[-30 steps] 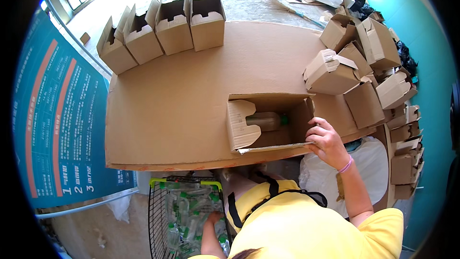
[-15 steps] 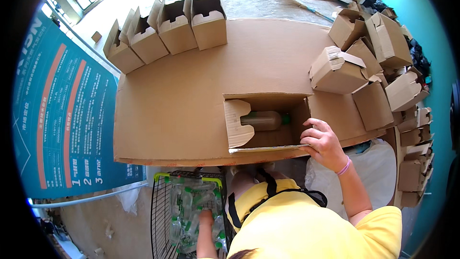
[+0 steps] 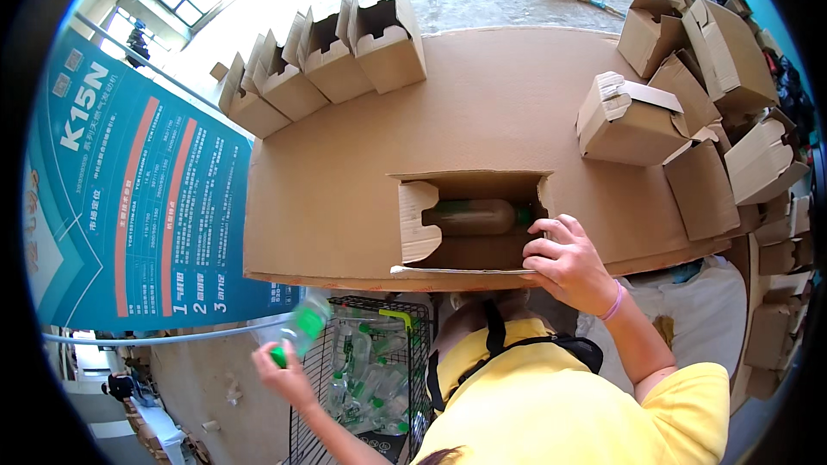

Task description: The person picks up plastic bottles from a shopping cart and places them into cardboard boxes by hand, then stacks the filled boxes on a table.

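Observation:
My left hand is closed around the green-capped neck of a clear plastic bottle with a green label, held beside the basket and below the table's left front edge. My right hand grips the right end of an open cardboard box, its fingers over the rim and its thumb outside. Inside that box one clear bottle with a green cap lies on its side. The black wire basket next to my left forearm holds several more such bottles.
The cardboard-covered table carries a row of open boxes at the far left. At the right, closed and open boxes are heaped up. A blue banner stands left of the table. A white sack lies below its right front.
My left hand has come up out of the basket to the left, now with a bottle in it. My right hand stays on the box. The whole view has shifted a little.

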Demonstrator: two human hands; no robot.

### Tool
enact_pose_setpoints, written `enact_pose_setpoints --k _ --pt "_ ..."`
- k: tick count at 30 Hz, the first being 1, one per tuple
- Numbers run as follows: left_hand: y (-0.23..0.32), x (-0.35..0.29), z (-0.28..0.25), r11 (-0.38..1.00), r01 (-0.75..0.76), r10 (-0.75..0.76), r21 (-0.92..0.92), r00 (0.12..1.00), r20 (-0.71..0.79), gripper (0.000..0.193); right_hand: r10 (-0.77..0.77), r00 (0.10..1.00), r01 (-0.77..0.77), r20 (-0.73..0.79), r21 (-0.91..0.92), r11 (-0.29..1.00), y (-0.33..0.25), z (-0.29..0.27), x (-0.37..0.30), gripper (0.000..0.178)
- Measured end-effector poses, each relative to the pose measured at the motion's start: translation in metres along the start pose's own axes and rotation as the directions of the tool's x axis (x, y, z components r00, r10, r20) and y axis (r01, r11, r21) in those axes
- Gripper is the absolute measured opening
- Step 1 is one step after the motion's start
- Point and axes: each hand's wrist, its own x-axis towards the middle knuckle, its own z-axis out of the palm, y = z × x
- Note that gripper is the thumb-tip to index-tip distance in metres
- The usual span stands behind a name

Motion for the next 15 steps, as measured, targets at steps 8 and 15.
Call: enact_pose_setpoints --k 8,15 --pt "0.163 0.082 -0.06 0.75 -0.306 0.159 -0.587 0.944 -0.289 0.018 0.044 0.996 -0.038 -0.073 0.07 0.997 0.005 -0.004 -0.012 0.011" --pt "0.294 0.092 0.009 0.504 -0.632 0.752 -0.589 0.656 -0.06 0.022 0.073 0.983 -0.052 -0.169 0.125 0.991 0.006 -0.005 -0.02 0.012"
